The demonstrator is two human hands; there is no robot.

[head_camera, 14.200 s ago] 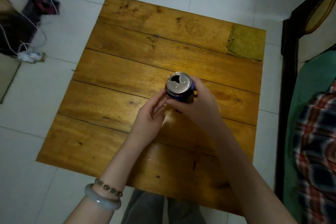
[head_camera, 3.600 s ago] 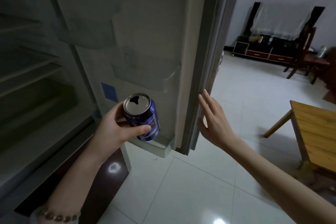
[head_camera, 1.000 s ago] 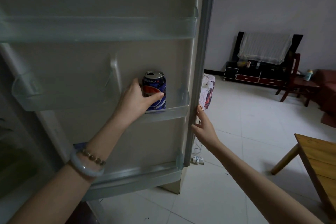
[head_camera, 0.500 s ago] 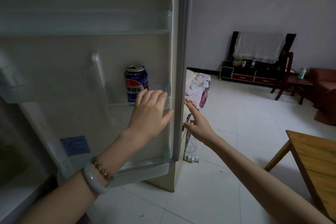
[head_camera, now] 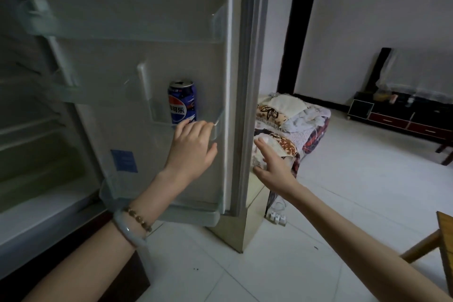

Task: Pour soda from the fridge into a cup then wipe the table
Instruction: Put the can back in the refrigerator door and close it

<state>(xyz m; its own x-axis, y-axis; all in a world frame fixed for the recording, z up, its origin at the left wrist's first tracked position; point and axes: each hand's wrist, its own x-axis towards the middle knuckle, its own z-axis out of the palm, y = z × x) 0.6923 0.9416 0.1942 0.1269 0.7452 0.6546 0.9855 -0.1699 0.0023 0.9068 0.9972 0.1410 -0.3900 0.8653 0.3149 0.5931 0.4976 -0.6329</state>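
Although stretched out to the soda can (head_camera: 182,102), grips nothing with the left hand (head_camera: 192,147): fingers straight and pressed together, laid flat against the clear rail of the door shelf (head_camera: 218,127), tips just under the can's base, thumb off to the right. Leaves the can upright in that shelf on the inside of the open fridge door (head_camera: 147,56), just right of a moulded upright divider, label facing out. Seems put there so as to sit braced by the rail against toppling on a swinging door. Holds the right hand (head_camera: 274,164) slack past the door's outer edge, fingers loosely spread, close to that edge; cannot tell whether touching it. Probably kept there to steady or swing the door. Wears two bracelets (head_camera: 134,225) on the left wrist. No cup in view. Off to the left, dim fridge shelves (head_camera: 29,130). Beyond the door, a heap of folded blankets (head_camera: 291,117) on the tiled floor, a power strip (head_camera: 277,218) by the fridge's foot, a dark low cabinet (head_camera: 402,115) along the far wall, a corner of the wooden table (head_camera: 445,233) at lower right. As for obstacles: the rail in front of the can, likely demanding a lift before any pull outward, and the door's edge between the two hands.
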